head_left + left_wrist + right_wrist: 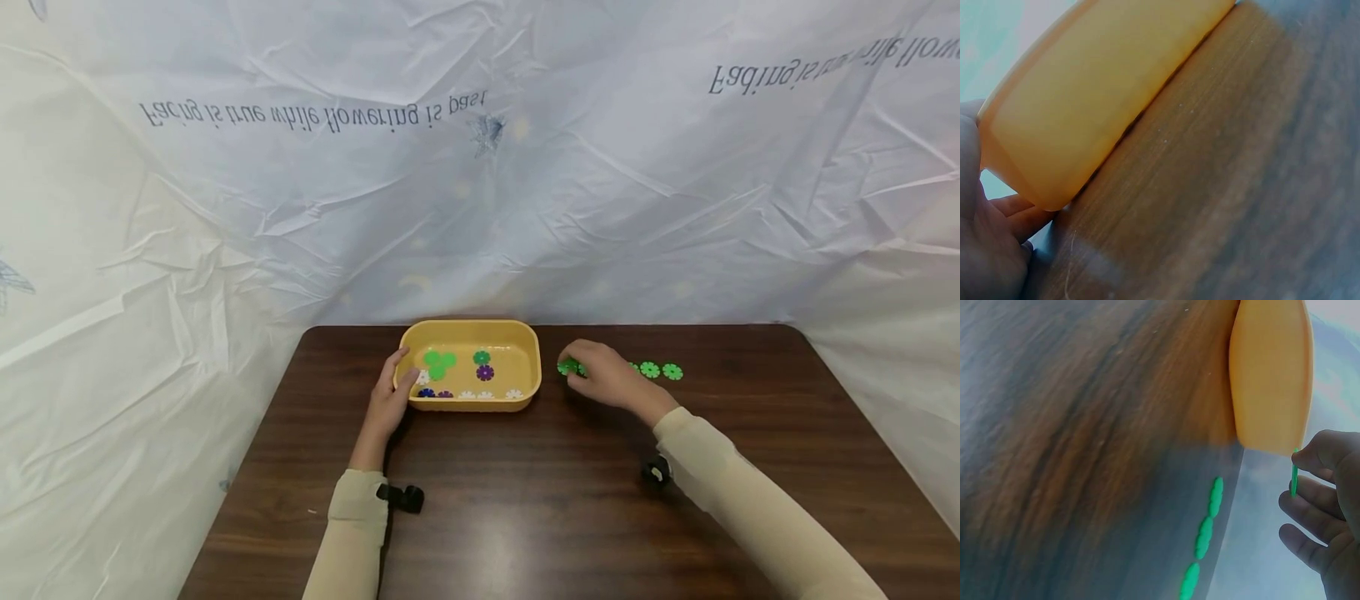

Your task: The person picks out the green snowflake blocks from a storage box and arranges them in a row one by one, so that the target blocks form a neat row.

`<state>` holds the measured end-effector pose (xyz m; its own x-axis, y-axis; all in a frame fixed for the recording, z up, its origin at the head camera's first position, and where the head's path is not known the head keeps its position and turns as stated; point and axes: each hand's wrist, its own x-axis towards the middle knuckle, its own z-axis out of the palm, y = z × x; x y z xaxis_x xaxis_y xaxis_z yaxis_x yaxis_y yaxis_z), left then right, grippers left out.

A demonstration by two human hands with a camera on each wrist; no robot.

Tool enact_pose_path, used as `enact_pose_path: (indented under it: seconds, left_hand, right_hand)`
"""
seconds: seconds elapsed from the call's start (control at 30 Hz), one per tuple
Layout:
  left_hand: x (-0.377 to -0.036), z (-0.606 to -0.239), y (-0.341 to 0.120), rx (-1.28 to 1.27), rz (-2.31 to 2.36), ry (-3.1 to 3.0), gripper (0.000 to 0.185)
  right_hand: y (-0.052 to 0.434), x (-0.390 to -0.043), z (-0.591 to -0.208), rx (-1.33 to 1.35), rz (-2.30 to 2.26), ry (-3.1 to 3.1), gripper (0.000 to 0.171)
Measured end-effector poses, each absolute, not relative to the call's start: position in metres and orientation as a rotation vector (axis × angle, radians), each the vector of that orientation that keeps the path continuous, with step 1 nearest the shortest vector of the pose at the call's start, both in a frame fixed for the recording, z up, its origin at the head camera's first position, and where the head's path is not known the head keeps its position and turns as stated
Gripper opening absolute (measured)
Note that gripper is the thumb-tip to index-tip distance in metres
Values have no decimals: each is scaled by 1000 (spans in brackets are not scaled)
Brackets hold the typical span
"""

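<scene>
A dark wooden surface (525, 500) is seen from above, backed by a wrinkled white sheet (480, 167) printed with grey lettering. A yellow tray (529, 350) stands near the far edge, and flower-shaped discs in green, purple, blue and white are scattered inside it. The left hand (390, 400) is laid against the tray's left end, the thumb on its rim and the fingers (1019, 209) curled round the near corner, as the left wrist view shows. To the right of the tray, apart from it, the right hand (611, 379) is held low over the surface. A green disc (568, 367) is pinched edge-on between the thumb and the fingers (1310, 512), its rim sticking out past the fingertips towards the tray. Further right, a short row of green discs (660, 371) lies flat on the surface, just behind the right hand. Both forearms are covered by cream sleeves (750, 500).
</scene>
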<state>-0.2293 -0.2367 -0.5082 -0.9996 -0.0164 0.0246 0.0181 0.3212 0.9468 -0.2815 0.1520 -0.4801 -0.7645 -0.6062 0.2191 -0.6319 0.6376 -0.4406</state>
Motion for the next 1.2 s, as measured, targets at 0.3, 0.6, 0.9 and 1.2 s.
enact_pose_path:
  seconds: [0.3,0.6,0.9,1.2]
  left_hand:
    - [-228,-506,-236,16,-1810,-2550,58]
    - [-229,-506,-236,19,-1820,-2536,57]
    - [-229,-507,-236,26,-1823,-2549,59]
    - [-244,-542,-247,36,-1806,-2507,51]
  right_hand:
    - [162,-278,-487,1035,777,-2844,17]
    - [165,-277,-503,1076,660,-2866,16]
    - [169,-277,-511,1063,620,-2883,17]
    - [168,-275,-515,1101,572,-2815,13]
